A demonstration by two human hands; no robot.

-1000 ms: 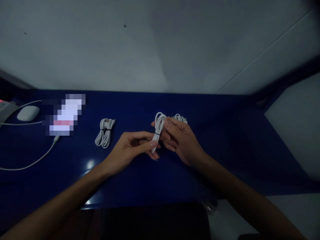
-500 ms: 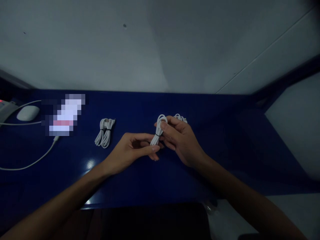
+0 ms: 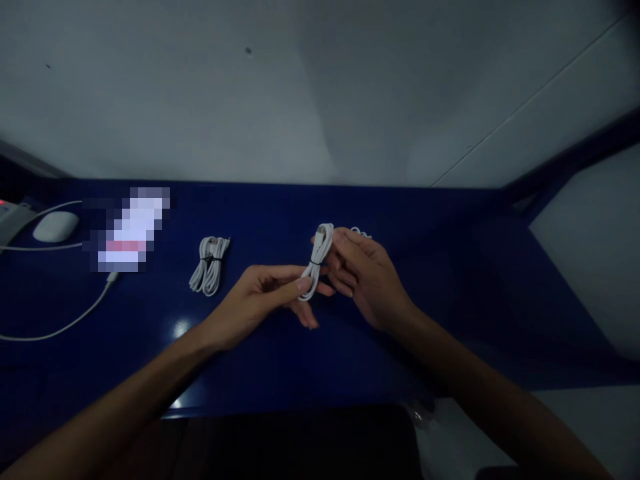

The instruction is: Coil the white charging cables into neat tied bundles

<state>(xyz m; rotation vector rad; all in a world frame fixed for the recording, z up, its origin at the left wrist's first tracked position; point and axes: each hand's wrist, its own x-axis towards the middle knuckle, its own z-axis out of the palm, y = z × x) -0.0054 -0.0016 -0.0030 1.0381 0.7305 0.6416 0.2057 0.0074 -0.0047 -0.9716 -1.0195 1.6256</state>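
A coiled white USB cable (image 3: 317, 257), cinched at its middle by a dark tie, is held above the blue table between both hands. My left hand (image 3: 273, 293) pinches its lower loops between thumb and fingers. At the upper end, my right hand (image 3: 363, 270) grips the coil's right side with thumb and fingertips. A metal plug shows near the top of the bundle. Behind my right hand lies another white cable bundle (image 3: 361, 233), mostly hidden. To the left, a third tied cable bundle (image 3: 209, 265) rests on the table.
A blurred-out phone-like device (image 3: 134, 230) with a lit screen lies at the left, with a white cord (image 3: 90, 310) running from it. Beside it sits a rounded white case (image 3: 56, 227). The blue table (image 3: 450, 287) meets a pale wall (image 3: 225, 120) at the back.
The held cable bundle has turned so that its plug now shows near the top. My right thumb has shifted to its right edge, and my left thumb lies on the lower loops.
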